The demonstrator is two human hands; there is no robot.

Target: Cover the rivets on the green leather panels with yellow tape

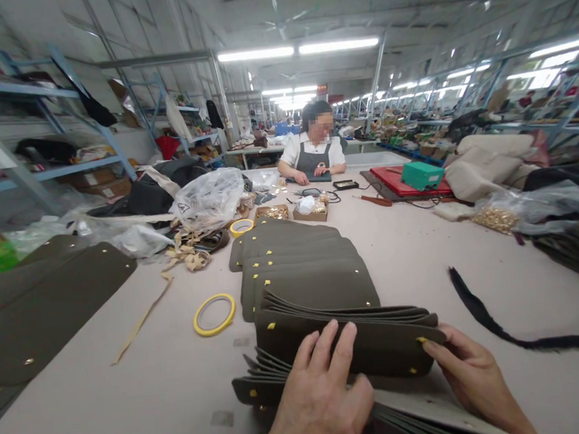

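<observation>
A sheaf of dark olive, round-cornered panels (349,336) stands tilted up in front of me, with small bits of yellow tape on its front panel. My right hand (477,376) pinches the right end of that panel between thumb and fingers, by one yellow bit. Fingers spread, my left hand (323,391) rests its tips against the panel's face. Below it, a second sheaf of panels (267,379) is partly hidden by the left hand. Beyond lie overlapping olive panels (309,279) with yellow bits and small metal studs.
A yellow tape roll (216,332) lies left, another tape roll (241,227) farther back. Large olive panels (51,309) cover the left side. A black strip (520,342) curves at right. Boxes of brass-coloured parts (272,213) stand ahead. A co-worker (314,148) sits across the table.
</observation>
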